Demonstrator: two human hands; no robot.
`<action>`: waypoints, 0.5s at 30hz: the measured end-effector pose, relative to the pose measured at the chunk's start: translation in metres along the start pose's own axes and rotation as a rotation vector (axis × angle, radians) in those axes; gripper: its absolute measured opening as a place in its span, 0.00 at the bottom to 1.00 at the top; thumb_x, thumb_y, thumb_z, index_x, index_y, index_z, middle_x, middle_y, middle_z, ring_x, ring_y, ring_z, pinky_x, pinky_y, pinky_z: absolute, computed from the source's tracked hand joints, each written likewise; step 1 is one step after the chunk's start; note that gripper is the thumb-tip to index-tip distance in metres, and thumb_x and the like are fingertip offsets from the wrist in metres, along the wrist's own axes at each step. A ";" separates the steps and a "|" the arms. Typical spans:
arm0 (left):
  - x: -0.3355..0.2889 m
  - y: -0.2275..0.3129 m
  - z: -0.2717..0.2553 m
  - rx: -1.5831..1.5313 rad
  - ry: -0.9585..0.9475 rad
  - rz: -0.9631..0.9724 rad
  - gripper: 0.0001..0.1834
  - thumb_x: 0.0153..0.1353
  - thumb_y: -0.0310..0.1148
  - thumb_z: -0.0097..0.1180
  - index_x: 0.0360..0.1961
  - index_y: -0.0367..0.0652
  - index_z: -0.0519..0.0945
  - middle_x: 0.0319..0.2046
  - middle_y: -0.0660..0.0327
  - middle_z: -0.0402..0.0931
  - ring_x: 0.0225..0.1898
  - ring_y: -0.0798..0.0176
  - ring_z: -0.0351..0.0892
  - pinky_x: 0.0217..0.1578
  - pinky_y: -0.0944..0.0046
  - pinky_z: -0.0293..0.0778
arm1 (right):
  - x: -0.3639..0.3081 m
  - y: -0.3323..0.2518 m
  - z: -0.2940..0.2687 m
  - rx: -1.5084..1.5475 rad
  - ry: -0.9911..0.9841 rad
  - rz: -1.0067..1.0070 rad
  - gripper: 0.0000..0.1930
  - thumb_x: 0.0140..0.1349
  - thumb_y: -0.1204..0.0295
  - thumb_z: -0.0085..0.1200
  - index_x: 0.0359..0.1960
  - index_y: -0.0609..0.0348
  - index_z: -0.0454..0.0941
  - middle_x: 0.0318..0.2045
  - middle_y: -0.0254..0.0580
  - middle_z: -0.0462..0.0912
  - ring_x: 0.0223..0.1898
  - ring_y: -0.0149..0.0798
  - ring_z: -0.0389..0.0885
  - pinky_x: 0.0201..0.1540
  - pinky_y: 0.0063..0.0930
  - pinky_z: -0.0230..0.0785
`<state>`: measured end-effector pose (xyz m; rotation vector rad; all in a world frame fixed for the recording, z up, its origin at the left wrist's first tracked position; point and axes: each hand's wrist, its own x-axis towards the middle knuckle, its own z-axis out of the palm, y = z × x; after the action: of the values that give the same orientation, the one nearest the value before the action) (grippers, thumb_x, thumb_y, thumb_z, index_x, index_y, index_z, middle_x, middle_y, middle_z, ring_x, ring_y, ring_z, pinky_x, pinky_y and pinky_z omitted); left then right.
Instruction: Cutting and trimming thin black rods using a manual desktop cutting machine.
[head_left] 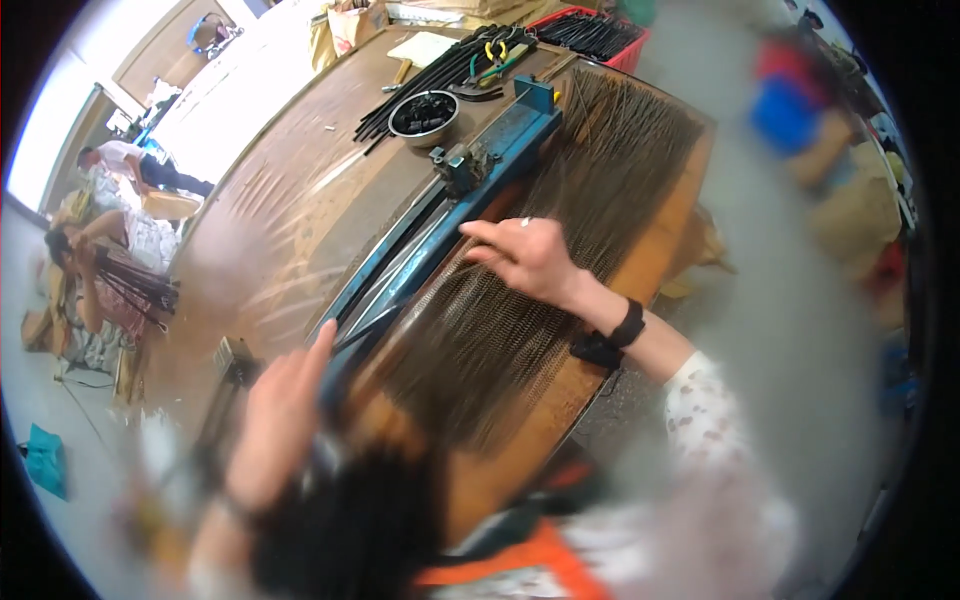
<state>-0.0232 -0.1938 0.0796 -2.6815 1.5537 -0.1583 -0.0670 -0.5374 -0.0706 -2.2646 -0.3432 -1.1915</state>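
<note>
My left hand [283, 402], blurred, is beside the near end of a long blue metal rail fixture [400, 285], its index finger stretched out. A thin black bar [368, 328] crosses the rail just past that fingertip; whether the hand touches it, I cannot tell. Over a broad layer of thin, brownish, ridged rods [490, 335] hovers my right hand [535, 258], index finger extended toward the rail, thumb below and slightly apart. No held object shows between them. A small metal clamp block [462, 168] sits on the rail, beyond both hands.
A metal bowl of black pieces [424, 118], black tubes [440, 75], pliers [497, 55] and a red crate of dark parts [590, 38] lie at the far side. Wooden table edge [535, 420] runs near me. A blurred black mass [350, 510] is below. Other people [130, 165] are at left.
</note>
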 end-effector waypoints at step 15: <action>-0.054 -0.012 -0.027 0.100 0.178 -0.193 0.18 0.56 0.21 0.54 0.49 0.43 0.80 0.25 0.55 0.70 0.30 0.51 0.74 0.29 0.53 0.70 | 0.033 -0.086 0.036 0.375 -0.001 -0.188 0.22 0.61 0.65 0.64 0.56 0.56 0.78 0.26 0.37 0.77 0.25 0.39 0.73 0.30 0.32 0.68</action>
<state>-0.0424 -0.1404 0.1039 -2.7983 1.2832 -0.4803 -0.0635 -0.4477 -0.0293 -1.9392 -0.7290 -1.1087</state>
